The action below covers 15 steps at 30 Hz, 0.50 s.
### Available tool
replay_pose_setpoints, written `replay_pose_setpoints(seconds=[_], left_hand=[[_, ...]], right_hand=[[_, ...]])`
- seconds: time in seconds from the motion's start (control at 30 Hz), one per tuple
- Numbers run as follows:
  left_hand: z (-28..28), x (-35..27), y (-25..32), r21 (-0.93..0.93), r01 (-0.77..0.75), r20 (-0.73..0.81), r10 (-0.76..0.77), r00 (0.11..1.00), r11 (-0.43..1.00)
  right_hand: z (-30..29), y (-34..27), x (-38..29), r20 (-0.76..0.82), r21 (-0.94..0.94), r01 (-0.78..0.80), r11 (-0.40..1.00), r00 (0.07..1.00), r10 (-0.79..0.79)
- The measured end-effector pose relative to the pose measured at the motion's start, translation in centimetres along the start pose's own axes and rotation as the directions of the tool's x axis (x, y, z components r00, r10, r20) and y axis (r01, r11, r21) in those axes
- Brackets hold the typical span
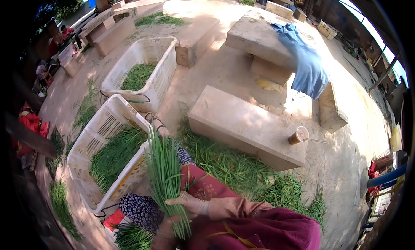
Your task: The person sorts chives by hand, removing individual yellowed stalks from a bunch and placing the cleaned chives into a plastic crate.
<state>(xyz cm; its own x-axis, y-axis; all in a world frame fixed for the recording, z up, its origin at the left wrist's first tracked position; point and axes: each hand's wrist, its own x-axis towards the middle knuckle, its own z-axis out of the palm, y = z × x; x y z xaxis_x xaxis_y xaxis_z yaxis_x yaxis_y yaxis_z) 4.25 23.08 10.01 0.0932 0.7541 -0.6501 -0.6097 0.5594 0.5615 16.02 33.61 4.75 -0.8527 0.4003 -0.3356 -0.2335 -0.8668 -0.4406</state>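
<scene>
A thick bundle of long green Chinese chives (162, 172) stands tilted over my lap, leaves upward and pale stalk ends down. Coming in from the right, my right hand (191, 202) in a thin glove wraps around its middle. My left hand (168, 225) grips the same bundle lower down, near the stalks; its fingers are partly hidden by the chives. Just left of the bundle, a white plastic crate (94, 133) leans at an angle with more chives (118, 156) inside. A dark red apron (202, 185) covers my lap.
Behind the tilted crate stands a second white crate (155, 96), part filled with greens. Right of me are a stone bench (243, 110) with a drink cup (298, 135), and a stone table (259, 36) draped with blue cloth (301, 59). Loose leaves (223, 162) cover the floor nearby.
</scene>
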Motion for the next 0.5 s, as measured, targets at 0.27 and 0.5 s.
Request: replay_pose_setpoints(seconds=[0.27, 0.5], left_hand=[[-9.2, -7.8, -7.9, 0.073, 0.111, -0.16, -0.098, 0.982, 0.991], [-7.5, -13.8, -9.6, -0.26, 0.107, -0.324, -0.191, 0.927, 0.96]], right_hand=[[-4.8, -3.9, 1.0, 0.018, 0.476, 0.031, 0.879, 0.999, -0.045], [-8.4, -9.0, -2.1, -0.009, 0.264, 0.266, 0.927, 0.962, -0.273]])
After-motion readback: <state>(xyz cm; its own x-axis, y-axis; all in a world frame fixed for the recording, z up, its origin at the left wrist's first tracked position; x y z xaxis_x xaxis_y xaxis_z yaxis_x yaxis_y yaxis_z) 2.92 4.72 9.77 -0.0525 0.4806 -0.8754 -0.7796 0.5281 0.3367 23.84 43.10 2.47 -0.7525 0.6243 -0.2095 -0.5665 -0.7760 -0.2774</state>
